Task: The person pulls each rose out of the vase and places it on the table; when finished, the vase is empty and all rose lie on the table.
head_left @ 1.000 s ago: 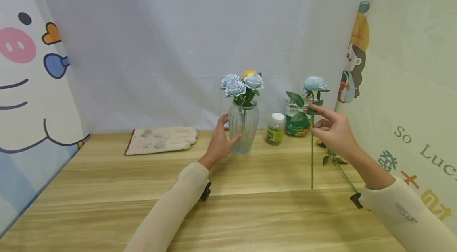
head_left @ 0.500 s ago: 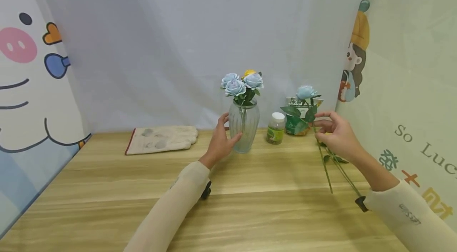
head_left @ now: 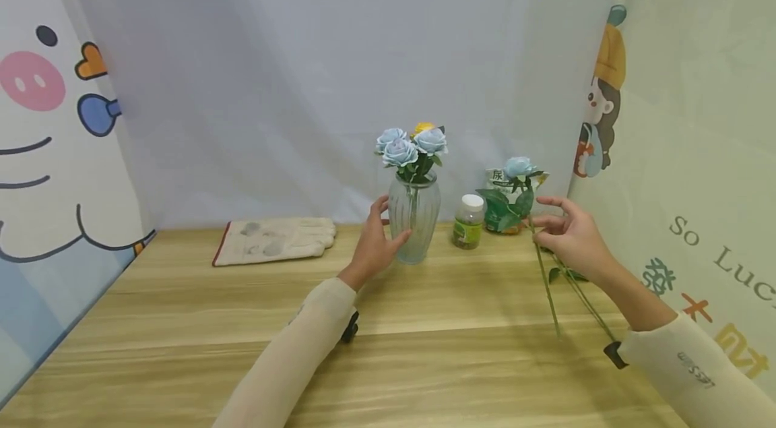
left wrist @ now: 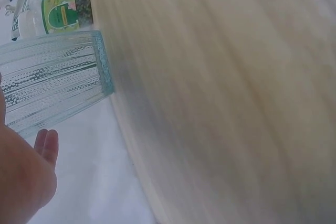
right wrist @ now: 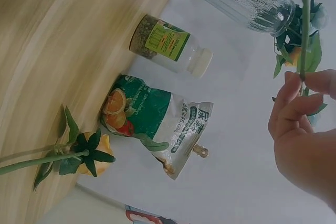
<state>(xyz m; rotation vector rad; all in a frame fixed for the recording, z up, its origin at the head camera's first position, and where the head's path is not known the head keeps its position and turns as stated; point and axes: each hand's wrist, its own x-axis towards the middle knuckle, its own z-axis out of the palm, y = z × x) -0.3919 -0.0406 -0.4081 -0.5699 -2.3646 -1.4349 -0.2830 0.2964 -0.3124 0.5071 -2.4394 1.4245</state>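
Note:
My left hand (head_left: 372,249) grips the clear ribbed glass vase (head_left: 422,216) from its left side, thumb across the front. The vase stands upright on the table with several light blue roses (head_left: 400,151) and a yellow rose (head_left: 424,127) in it. To the right, my right hand (head_left: 572,239) pinches the green stem of another blue rose (head_left: 519,167) between thumb and fingers. This rose is held upright with a slight tilt, its bloom in front of a bag. In the right wrist view a yellow rose (right wrist: 100,156) lies on the table, mostly hidden by my right hand in the head view.
Right of the vase stands a jar with a white lid (head_left: 468,222). Behind the held rose is a green and white bag (right wrist: 152,119) with a clip on it. A cream work glove (head_left: 275,239) lies at the table's back left. Cloth walls border the table (head_left: 448,360).
The blue rose has come down, its bloom moving left and its stem going from vertical to slanted. My right hand has lowered slightly. My left hand keeps its grip on the vase.

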